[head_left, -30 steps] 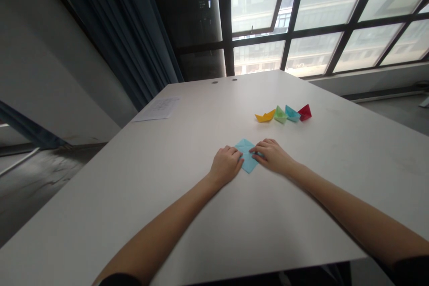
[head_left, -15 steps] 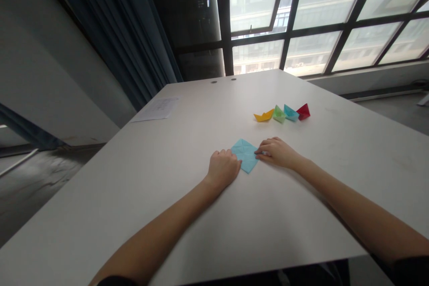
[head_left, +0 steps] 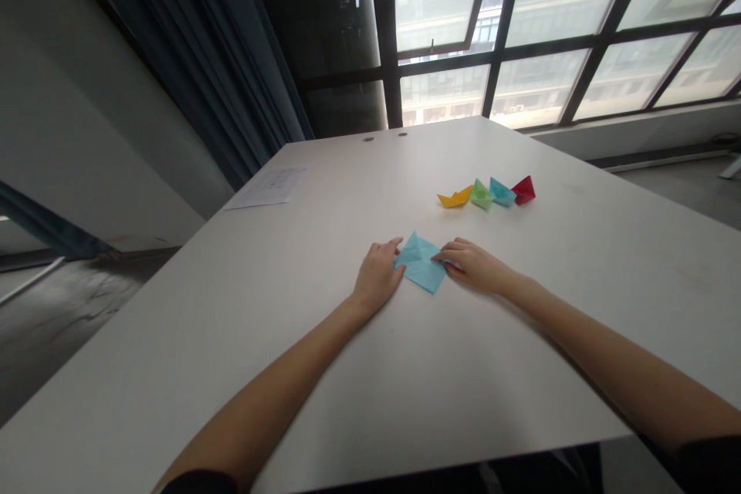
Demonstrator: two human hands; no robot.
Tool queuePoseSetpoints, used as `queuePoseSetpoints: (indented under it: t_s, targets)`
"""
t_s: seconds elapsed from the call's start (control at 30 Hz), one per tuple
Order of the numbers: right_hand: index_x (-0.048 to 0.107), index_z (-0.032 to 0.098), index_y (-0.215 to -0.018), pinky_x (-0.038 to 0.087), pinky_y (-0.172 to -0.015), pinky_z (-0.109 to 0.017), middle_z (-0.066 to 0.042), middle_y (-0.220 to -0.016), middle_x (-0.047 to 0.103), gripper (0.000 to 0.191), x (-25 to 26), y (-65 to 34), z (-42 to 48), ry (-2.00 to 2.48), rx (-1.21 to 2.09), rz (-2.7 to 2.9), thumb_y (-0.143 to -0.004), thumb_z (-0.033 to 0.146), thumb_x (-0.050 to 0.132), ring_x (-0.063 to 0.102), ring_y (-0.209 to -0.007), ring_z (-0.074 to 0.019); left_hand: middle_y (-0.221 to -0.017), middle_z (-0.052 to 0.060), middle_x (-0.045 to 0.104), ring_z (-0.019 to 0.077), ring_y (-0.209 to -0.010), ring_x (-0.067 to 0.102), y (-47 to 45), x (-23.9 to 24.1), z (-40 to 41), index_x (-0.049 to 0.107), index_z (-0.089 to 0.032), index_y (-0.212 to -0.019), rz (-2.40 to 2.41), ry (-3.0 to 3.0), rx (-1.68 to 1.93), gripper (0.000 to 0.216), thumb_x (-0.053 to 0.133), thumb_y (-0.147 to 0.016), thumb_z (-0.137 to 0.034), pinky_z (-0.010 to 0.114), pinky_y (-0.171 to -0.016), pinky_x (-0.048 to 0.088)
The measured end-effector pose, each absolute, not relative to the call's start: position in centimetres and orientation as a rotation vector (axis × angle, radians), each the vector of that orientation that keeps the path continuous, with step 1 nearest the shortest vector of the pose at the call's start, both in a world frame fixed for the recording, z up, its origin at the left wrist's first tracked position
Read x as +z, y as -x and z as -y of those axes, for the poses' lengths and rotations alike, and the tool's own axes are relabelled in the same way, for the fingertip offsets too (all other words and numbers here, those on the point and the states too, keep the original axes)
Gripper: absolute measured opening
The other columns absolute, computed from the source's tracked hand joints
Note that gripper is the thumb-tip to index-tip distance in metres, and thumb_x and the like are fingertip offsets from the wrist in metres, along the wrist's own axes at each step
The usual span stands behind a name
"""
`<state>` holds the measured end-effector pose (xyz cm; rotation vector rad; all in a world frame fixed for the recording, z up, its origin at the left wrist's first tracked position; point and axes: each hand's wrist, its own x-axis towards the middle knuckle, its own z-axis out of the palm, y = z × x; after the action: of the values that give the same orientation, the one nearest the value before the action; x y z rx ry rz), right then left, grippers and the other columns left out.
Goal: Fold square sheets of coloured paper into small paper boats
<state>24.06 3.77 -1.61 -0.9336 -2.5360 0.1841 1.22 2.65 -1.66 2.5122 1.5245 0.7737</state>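
Observation:
A light blue folded paper square (head_left: 427, 272) lies on the white table in front of me, one corner pointing toward me. Its far corner rises to a peak, with crease lines across the middle. My left hand (head_left: 377, 272) grips the left corner, thumb at the near side and index finger at the far side. From the right, my right hand (head_left: 472, 265) has its fingertips on the paper, the index finger reaching over its top face and the thumb close to the right edge. The underside of the paper is hidden.
Beyond my right hand stands a row of folded paper boats: yellow (head_left: 455, 198), green (head_left: 481, 194), blue (head_left: 502, 192) and red (head_left: 524, 191). A printed sheet (head_left: 268, 189) lies at the table's left edge. Windows and a dark blue curtain are behind the table (head_left: 359, 370).
My left hand has loosened and shifted slightly left, its fingers more spread. The right fingertips have moved left onto the paper. The paper has turned slightly, and its far part stands up more.

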Motion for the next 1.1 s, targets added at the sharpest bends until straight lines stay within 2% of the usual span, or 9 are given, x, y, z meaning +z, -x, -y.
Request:
queuePoseSetpoints:
  t_s: [0.2,0.37,0.57,0.8,1.1]
  targets:
    - [0.055,0.015,-0.111,0.043,-0.078,-0.034,-0.008,-0.086,0.063,0.032,-1.9,-23.4,-3.4,1.038,0.202,2.468,-0.082,0.023,0.045,0.055,-0.082,-0.0189,-0.092,0.005,0.058,0.0193,-0.091,0.047,-1.4,-1.2,-2.4,0.041,-0.016,-0.120,-1.511,-2.613,0.741,0.045,0.050,-0.076,-0.014,0.034,-0.081,0.041]
    - [0.058,0.018,-0.108,0.042,-0.079,-0.033,-0.008,-0.090,0.061,0.029,-1.9,-23.2,-3.3,1.008,0.196,2.510,-0.083,0.021,0.043,0.053,-0.083,-0.0180,-0.095,0.007,0.058,0.0197,-0.094,0.049,-1.4,-0.8,-1.8,0.055,-0.016,-0.099,-1.321,-2.836,0.642,0.021,0.046,-0.080,-0.022,0.033,-0.081,0.040]
    - [0.060,0.019,-0.105,0.042,-0.078,-0.033,-0.008,-0.090,0.059,0.027,-1.7,-23.1,-3.1,1.007,0.146,2.529,-0.084,0.021,0.042,0.053,-0.082,-0.0179,-0.089,0.008,0.061,0.0202,-0.090,0.055,-1.4,-0.4,-1.0,0.056,-0.016,-0.090,-1.131,-2.925,0.516,0.028,0.047,-0.080,-0.040,0.035,-0.083,0.040]
    - [0.053,0.027,-0.117,0.039,-0.080,-0.034,-0.008,-0.099,0.057,0.039,-1.9,-23.1,-3.0,0.959,0.076,2.633,-0.084,0.012,0.040,0.052,-0.088,-0.0186,-0.092,0.007,0.061,0.0173,-0.090,0.055,-1.3,-0.4,-1.0,0.058,-0.018,-0.089,-1.029,-2.919,0.470,0.025,0.045,-0.082,-0.038,0.030,-0.080,0.044]
    - [0.064,0.025,-0.101,0.040,-0.075,-0.031,-0.007,-0.094,0.061,0.031,-1.5,-22.7,-3.1,0.795,0.088,2.684,-0.081,0.012,0.044,0.052,-0.083,-0.0174,-0.092,0.005,0.062,0.0168,-0.092,0.054,-1.3,-0.3,-0.9,0.060,-0.019,-0.085,-1.068,-2.901,0.448,0.021,0.048,-0.079,-0.035,0.028,-0.078,0.046]
